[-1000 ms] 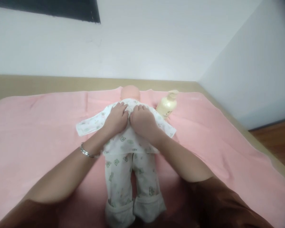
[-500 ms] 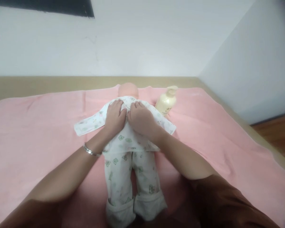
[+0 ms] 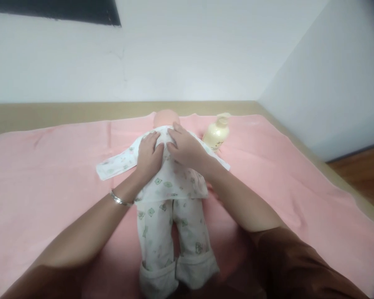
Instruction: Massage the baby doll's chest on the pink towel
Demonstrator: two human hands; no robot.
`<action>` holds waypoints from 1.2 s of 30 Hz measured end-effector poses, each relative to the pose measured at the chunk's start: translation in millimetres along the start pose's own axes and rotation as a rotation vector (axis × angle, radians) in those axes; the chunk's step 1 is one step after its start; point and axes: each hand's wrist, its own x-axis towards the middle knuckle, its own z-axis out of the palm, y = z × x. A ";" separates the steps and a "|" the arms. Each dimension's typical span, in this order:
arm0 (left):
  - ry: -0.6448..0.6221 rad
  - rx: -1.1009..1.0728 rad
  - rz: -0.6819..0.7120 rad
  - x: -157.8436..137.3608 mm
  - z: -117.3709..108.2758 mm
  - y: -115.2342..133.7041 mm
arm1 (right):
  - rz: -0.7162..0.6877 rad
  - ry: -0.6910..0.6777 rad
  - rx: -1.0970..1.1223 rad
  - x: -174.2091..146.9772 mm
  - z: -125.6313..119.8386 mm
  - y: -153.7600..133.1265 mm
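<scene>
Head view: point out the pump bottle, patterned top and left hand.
Pump bottle (image 3: 216, 133), head view: on its body.
Patterned top (image 3: 170, 178), head view: below the hands.
Left hand (image 3: 149, 155), head view: on its back.

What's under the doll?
A pink blanket lies under the doll and spreads out on both sides. The part right beneath its body is covered, so I can't see if anything else is there.

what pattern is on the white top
Small scattered prints, mostly green, on the top; head view.
</scene>
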 end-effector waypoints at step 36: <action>0.031 -0.008 0.005 -2.0 1.0 2.2 | -0.011 0.185 -0.068 -0.9 29.2 0.2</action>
